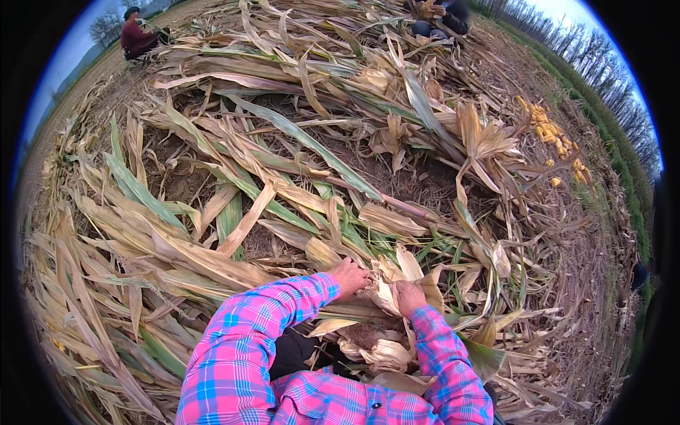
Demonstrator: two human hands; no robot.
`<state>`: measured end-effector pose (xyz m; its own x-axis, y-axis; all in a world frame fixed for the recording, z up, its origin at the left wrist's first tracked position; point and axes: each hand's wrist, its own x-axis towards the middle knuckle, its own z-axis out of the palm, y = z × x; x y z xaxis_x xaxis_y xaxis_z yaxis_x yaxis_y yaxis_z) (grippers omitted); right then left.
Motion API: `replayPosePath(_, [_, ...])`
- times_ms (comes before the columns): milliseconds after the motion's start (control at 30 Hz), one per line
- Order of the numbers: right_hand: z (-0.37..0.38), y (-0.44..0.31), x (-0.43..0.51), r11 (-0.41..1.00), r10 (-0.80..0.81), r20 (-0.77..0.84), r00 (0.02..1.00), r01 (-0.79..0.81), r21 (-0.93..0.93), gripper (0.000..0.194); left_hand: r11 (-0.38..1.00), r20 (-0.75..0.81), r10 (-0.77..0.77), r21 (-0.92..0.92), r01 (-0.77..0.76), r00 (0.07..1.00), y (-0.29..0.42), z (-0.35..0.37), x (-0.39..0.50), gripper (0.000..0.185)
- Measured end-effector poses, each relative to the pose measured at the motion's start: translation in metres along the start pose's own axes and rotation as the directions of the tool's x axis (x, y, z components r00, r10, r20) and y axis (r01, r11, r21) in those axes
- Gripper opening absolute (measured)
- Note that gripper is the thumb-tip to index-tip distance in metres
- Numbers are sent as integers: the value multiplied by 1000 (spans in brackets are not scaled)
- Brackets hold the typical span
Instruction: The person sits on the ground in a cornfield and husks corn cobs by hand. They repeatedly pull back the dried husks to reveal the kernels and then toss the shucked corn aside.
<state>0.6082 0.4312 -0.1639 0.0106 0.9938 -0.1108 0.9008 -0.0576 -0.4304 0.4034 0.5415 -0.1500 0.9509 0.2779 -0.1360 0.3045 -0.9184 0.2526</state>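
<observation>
Pale, dry corn husks [386, 291] spread between my two hands, low in the middle of the head view. My left hand [350, 278] is at the left side of these husks, its fingers curled against them. On their right side, my right hand [410, 297] has its fingers closed on the husk leaves. Whether an ear of corn is inside the husks cannot be told. Another unopened-looking husk [392, 220] lies on the stalks beyond my hands. Loose husks [380, 353] lie near my lap, between my forearms.
Cut corn stalks [175, 249] with long dry leaves cover the ground ahead and to the left. Husked yellow ears [552, 133] lie in a row at the upper right. One person [139, 36] sits at the far upper left, another person [451, 17] at the top right.
</observation>
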Motion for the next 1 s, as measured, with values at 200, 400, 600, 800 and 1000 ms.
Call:
replayPosePath(200, [-4,-6,2,1000,24,4,1000,-24,16,32,992,-28,38,120,-35,999,-19,15,-8,43])
replayPosePath(400, [-7,-7,-2,998,34,5,999,-34,51,33,991,-274,-24,123,60,961,-38,10,-25,43])
replayPosePath(600, [-6,-5,1,998,40,22,999,-41,40,30,977,-331,-209,-34,209,920,-58,-3,-32,72])
replayPosePath(800, [-4,-3,-3,998,6,-44,999,-3,59,27,875,-334,-451,-347,337,827,-66,-15,-32,61])
replayPosePath(1000, [1,1,-3,998,9,-51,999,-6,55,25,377,-188,-905,-771,513,382,-92,-41,-48,66])
